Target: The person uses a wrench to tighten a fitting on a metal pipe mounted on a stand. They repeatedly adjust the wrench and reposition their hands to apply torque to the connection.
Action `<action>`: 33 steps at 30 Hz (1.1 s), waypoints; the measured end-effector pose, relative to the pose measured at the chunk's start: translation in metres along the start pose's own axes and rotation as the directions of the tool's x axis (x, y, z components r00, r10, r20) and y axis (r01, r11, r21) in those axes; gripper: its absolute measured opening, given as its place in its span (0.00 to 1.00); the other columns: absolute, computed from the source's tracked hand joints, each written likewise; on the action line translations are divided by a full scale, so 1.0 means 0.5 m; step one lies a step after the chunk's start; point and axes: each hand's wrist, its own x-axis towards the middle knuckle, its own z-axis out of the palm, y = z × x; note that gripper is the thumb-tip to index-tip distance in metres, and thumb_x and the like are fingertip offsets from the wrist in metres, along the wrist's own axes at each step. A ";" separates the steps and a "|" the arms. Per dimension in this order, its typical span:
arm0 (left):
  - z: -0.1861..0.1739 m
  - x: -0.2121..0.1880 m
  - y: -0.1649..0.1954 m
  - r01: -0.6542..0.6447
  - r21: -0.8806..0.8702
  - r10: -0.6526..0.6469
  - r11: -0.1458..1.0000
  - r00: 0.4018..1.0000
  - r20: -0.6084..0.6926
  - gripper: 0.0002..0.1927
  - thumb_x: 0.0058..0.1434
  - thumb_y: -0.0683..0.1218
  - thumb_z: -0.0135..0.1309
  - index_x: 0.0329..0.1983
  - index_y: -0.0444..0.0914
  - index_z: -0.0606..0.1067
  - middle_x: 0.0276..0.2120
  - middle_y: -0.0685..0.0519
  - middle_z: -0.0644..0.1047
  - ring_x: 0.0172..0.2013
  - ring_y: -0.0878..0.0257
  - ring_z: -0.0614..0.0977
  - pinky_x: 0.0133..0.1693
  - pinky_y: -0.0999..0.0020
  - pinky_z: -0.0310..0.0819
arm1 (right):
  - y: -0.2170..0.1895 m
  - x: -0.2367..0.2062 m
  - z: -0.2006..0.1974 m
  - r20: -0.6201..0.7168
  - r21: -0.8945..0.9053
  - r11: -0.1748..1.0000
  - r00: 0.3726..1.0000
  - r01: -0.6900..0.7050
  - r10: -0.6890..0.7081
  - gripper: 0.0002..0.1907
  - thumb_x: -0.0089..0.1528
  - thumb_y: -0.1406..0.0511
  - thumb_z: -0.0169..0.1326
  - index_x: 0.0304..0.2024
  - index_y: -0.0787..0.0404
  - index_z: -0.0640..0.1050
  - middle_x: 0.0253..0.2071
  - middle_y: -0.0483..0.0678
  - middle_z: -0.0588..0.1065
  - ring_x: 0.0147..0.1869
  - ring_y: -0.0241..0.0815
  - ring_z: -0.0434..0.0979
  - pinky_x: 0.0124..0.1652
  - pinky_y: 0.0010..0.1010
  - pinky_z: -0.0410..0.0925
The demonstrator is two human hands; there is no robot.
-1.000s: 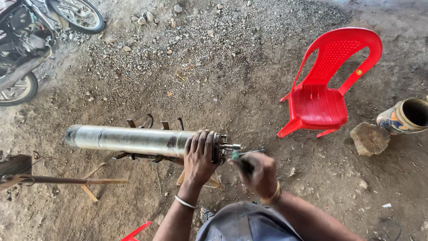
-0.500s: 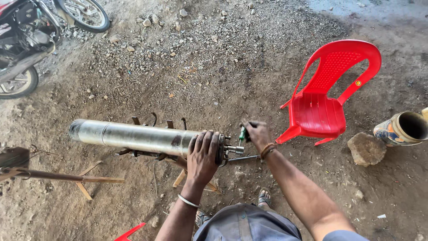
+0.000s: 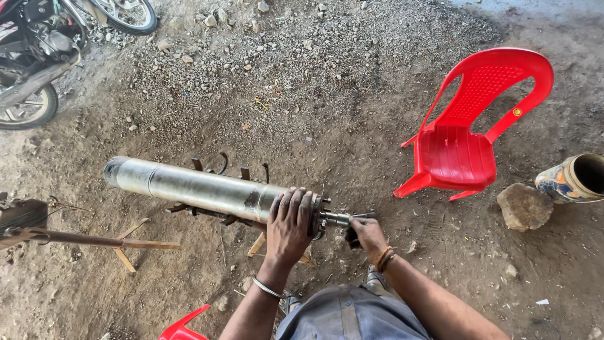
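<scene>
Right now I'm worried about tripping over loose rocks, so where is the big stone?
In the head view, the big stone lies on the dirt at far right, between the red plastic chair and the tipped painted pot.

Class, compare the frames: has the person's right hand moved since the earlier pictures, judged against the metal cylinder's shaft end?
Yes. The right hand has dropped from above the shaft to just below its tip, beside the metal cylinder, which the left hand grips.

Dirt ground [image 3: 327, 113]; red chair [image 3: 465, 145]; stone [image 3: 523, 206]
</scene>
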 end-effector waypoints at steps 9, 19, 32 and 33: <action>0.002 0.009 -0.003 0.008 0.002 -0.008 1.000 1.000 0.005 0.28 0.63 0.49 0.56 0.65 0.38 0.66 0.60 0.45 0.72 0.63 0.48 0.72 0.65 0.46 0.61 | 0.063 -0.108 -0.004 0.107 0.046 0.979 0.976 -0.197 0.192 0.32 0.67 0.46 0.43 0.36 0.68 0.83 0.21 0.50 0.75 0.21 0.40 0.75 0.25 0.31 0.70; 0.019 0.007 -0.003 0.020 0.030 -0.022 0.999 0.998 0.053 0.36 0.55 0.52 0.63 0.67 0.45 0.65 0.62 0.45 0.70 0.64 0.48 0.70 0.66 0.45 0.59 | 0.029 -0.220 -0.003 0.420 -0.067 0.975 0.892 0.213 -0.166 0.11 0.61 0.64 0.63 0.35 0.67 0.78 0.29 0.46 0.79 0.32 0.34 0.79 0.34 0.27 0.74; 0.023 0.007 -0.005 0.017 -0.003 -0.017 1.000 1.000 0.021 0.35 0.59 0.51 0.61 0.68 0.42 0.64 0.62 0.45 0.71 0.64 0.49 0.71 0.67 0.46 0.59 | -0.152 -0.153 0.031 0.254 -0.598 -0.128 0.036 0.792 -0.966 0.12 0.69 0.60 0.57 0.49 0.61 0.76 0.37 0.49 0.79 0.36 0.36 0.80 0.34 0.26 0.75; 0.020 0.008 -0.004 0.018 -0.012 -0.017 1.000 1.000 0.023 0.35 0.57 0.51 0.61 0.67 0.42 0.65 0.61 0.45 0.71 0.64 0.48 0.71 0.66 0.46 0.59 | -0.171 -0.124 0.036 0.288 -0.604 -0.183 -0.001 0.776 -0.958 0.07 0.71 0.62 0.55 0.50 0.55 0.78 0.40 0.46 0.81 0.40 0.37 0.82 0.38 0.27 0.77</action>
